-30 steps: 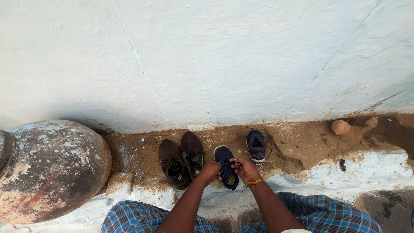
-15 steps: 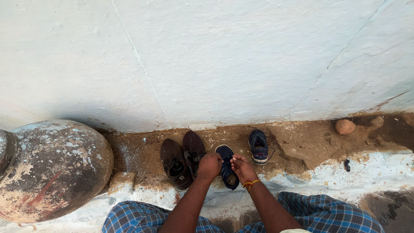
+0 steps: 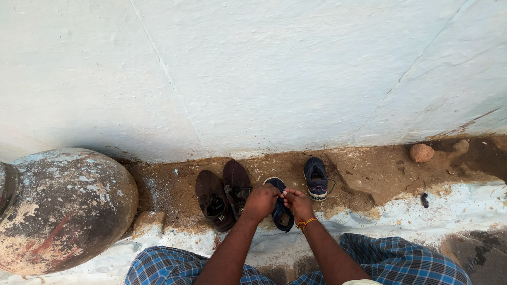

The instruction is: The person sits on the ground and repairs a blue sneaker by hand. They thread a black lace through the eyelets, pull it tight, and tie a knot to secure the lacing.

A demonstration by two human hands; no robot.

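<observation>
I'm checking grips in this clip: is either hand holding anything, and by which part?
Both the left hand and the right hand are on the small dark blue shoe, over its top near the laces. The exact grip cannot be told.

**Covered, cropped and unclear**

The left hand (image 3: pixel 261 201) and right hand (image 3: pixel 297 203) cover the middle of the small dark blue shoe (image 3: pixel 282 217), so their grip cannot be judged. The big round weathered clay pot (image 3: pixel 63 208) runs off the left edge. The tiny dark object (image 3: pixel 424 199) on the whitewashed ledge (image 3: pixel 465 206) is unidentifiable.
</observation>
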